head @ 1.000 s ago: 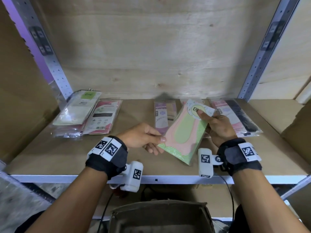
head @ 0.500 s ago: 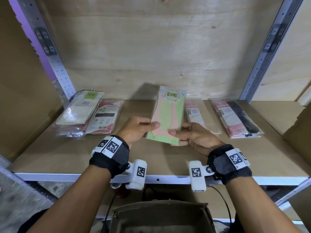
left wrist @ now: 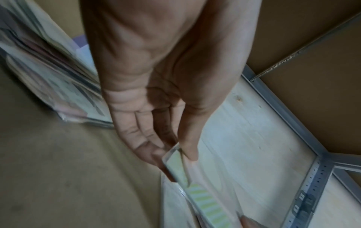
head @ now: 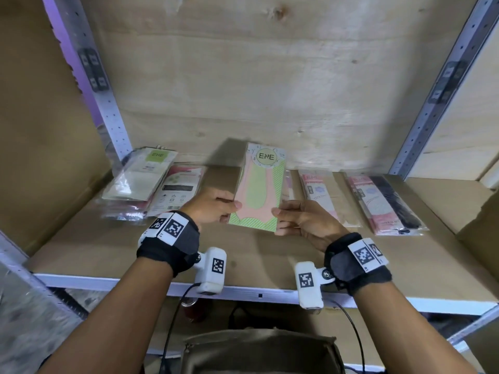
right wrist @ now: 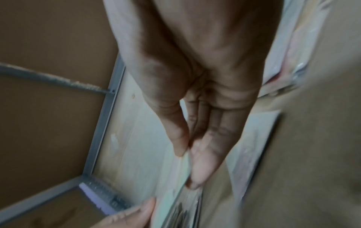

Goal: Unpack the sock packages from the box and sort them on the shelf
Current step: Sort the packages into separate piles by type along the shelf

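Observation:
A green-striped sock package (head: 260, 188) with pink and green socks and a round ENE label is held upright over the middle of the shelf (head: 135, 255). My left hand (head: 216, 209) pinches its lower left edge, thumb on the front. My right hand (head: 299, 220) pinches its lower right corner. The left wrist view shows the package edge (left wrist: 207, 200) between my thumb and fingers. In the blurred right wrist view, the package edge (right wrist: 181, 174) runs between thumb and fingers. The cardboard box (head: 262, 352) sits below the shelf at the bottom centre.
A stack of packages (head: 140, 182) and a pink-backed package (head: 176, 190) lie at the shelf's left. Pink packages (head: 321, 198) and a pink-and-black one (head: 383, 203) lie at the right. Metal uprights (head: 432, 103) flank the plywood back wall.
The package turned from tilted right to upright and moved left toward the shelf's middle. My right hand shifted from its top corner to its lower right corner.

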